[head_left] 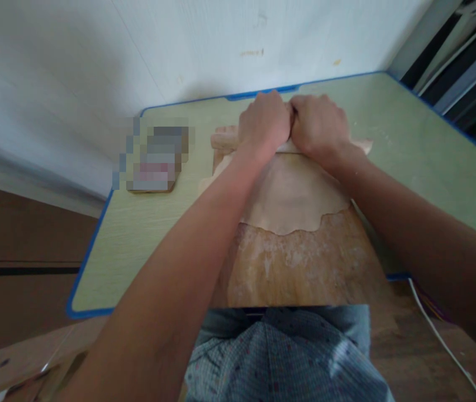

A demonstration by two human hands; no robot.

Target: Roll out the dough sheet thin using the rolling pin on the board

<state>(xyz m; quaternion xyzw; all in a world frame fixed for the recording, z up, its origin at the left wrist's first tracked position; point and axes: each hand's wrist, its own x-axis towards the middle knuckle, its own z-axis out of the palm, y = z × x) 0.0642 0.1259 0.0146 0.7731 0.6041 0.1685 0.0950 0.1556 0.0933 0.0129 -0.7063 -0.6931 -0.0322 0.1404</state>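
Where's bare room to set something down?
The blue-edged, pale-green table is bare beyond the right forearm and between left forearm and pixelated object. The brown wooden board's near end is smeared but uncovered. Crowded: its far end, flat pale dough, left hand and right hand gripping a wooden rolling pin.

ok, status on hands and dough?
Left hand, right hand: both gripping rolling pin. Dough sheet spread on wooden board. Forearms hide part of it; no obstruction seen.
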